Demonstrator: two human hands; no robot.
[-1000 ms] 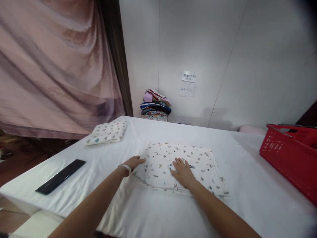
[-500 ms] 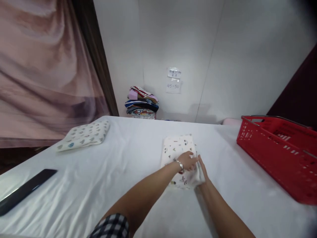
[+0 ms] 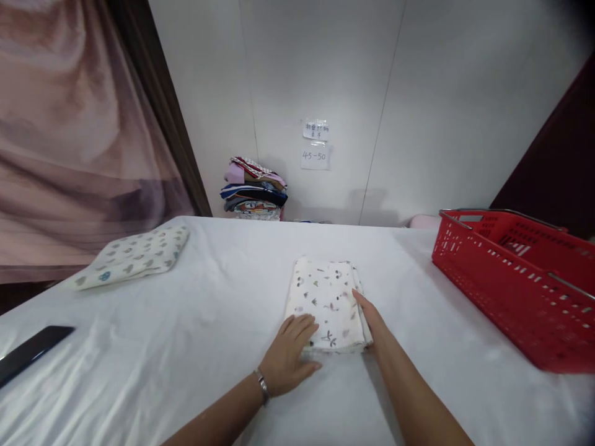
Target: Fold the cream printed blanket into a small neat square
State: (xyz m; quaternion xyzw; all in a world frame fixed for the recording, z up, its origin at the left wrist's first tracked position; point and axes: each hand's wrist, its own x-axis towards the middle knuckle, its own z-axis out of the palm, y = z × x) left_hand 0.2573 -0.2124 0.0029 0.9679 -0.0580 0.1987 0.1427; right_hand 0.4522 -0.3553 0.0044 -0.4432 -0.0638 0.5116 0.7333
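A folded white cloth (image 3: 325, 297) with small printed motifs lies flat on the white-covered table (image 3: 223, 371) in front of me. At its near left corner rests my left hand (image 3: 290, 356), open, palm down, fingers stretched and thumb apart, with a silver bracelet at the wrist. Along the cloth's right edge lies my right hand (image 3: 374, 322), its fingers extended and one fingertip on top of the cloth. Part of the right hand's fingers is hidden from me. Another folded cloth (image 3: 139, 254), white with grey-green motifs, lies at the far left.
A red plastic basket (image 3: 502, 303) with metal handles stands on the right. At the left edge lies a flat black object (image 3: 35, 353). Beyond the table is a stack of folded fabrics (image 3: 255, 192) against the wall, below paper signs (image 3: 316, 155). A pink curtain (image 3: 69, 136) hangs at left.
My left hand has moved from the cloth's right side back to its near left corner, and its fingers have spread. The cloth's right side now lies flatter. The view has shifted slightly.
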